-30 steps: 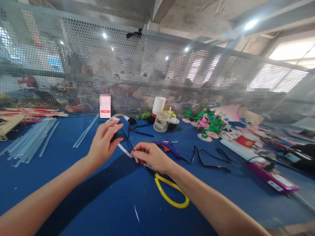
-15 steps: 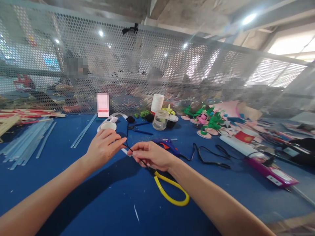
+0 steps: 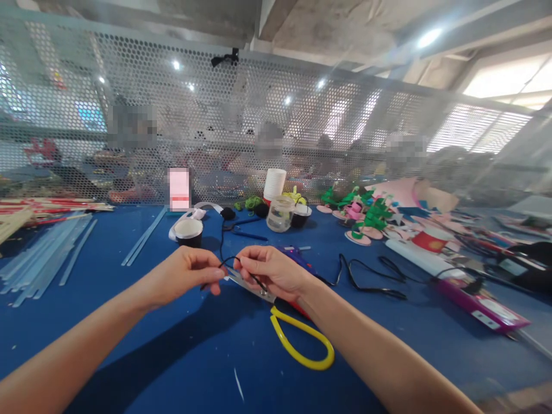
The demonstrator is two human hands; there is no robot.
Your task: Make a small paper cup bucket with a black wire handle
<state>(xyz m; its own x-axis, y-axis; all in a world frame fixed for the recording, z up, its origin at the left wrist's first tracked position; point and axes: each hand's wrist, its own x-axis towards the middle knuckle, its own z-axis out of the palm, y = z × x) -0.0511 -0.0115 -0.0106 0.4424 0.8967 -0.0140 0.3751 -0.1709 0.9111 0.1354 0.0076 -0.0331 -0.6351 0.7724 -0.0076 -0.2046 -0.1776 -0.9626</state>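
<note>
A thin black cord (image 3: 230,260) arches between my two hands, over the blue table. My left hand (image 3: 186,273) pinches one part of it, with a short end poking out below the fingers. With thumb and fingertips, my right hand (image 3: 273,269) grips the cord a little to the right. From there the cord trails back toward a small black yarn ball (image 3: 227,213). Scissors (image 3: 317,364) with a yellow handle loop lie under my right hand, their red part and blades partly covered. Just beyond my left hand stands a black cup (image 3: 188,238) with a white rim.
Behind my right hand lies a blue glue gun (image 3: 297,257), its cable running toward a purple power strip (image 3: 483,305). Clear strips (image 3: 52,259) lie at left. A clear jar (image 3: 280,214), stacked white cups (image 3: 275,184) and green craft plants (image 3: 376,215) stand before a perforated screen.
My left hand has moved lower, uncovering the black cup. Between my hands the cord now bends into an arch, and the scissor blades show more.
</note>
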